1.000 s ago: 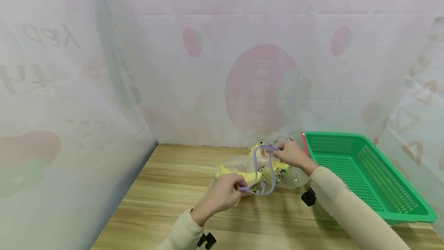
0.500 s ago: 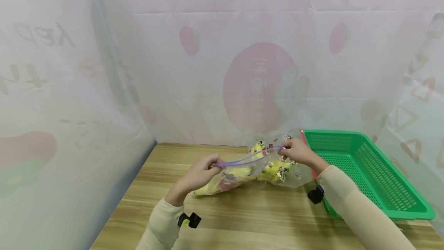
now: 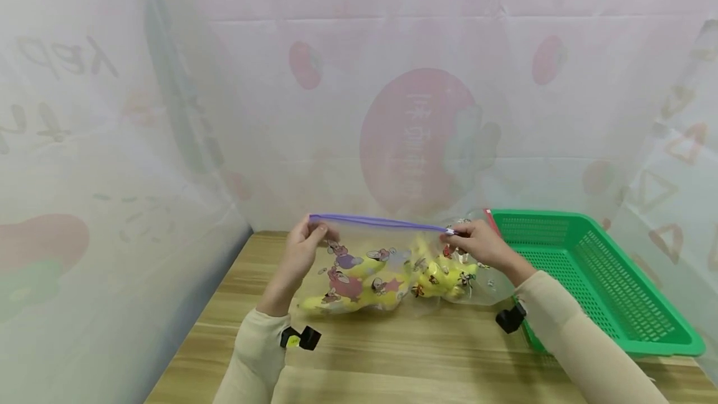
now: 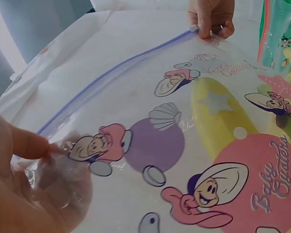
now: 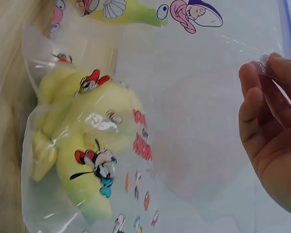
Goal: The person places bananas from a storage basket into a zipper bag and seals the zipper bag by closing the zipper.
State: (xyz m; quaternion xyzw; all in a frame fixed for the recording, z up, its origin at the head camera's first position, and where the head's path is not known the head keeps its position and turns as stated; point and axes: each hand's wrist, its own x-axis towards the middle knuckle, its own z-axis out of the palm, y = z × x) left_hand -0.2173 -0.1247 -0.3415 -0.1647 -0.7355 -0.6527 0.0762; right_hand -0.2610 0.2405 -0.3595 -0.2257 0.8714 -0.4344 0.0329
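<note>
A clear zip bag (image 3: 359,276) with a purple zip strip (image 4: 131,60) and cartoon prints hangs upright between my hands, yellow banana-like pieces (image 4: 211,107) inside it. My left hand (image 3: 300,254) pinches its upper left corner between thumb and fingers. At the opposite corner, beside the white zip slider (image 3: 450,231), my right hand (image 3: 482,245) pinches the film, as the right wrist view also shows. A second clear printed bag (image 3: 485,282) lies behind and to the right, filled with yellow bananas (image 5: 80,121) and edged with a red strip (image 3: 492,222).
A green perforated basket (image 3: 662,349) stands on the right, the second bag against its left side. Wood-grain table (image 3: 392,360) lies in front of the bags. White printed sheeting (image 3: 269,111) hangs behind and at both sides.
The purple-zip bag's mouth was looped open and low. My left hand has moved left and up, drawing the strip taut and straight. The right hand has moved slightly right and keeps its pinch.
</note>
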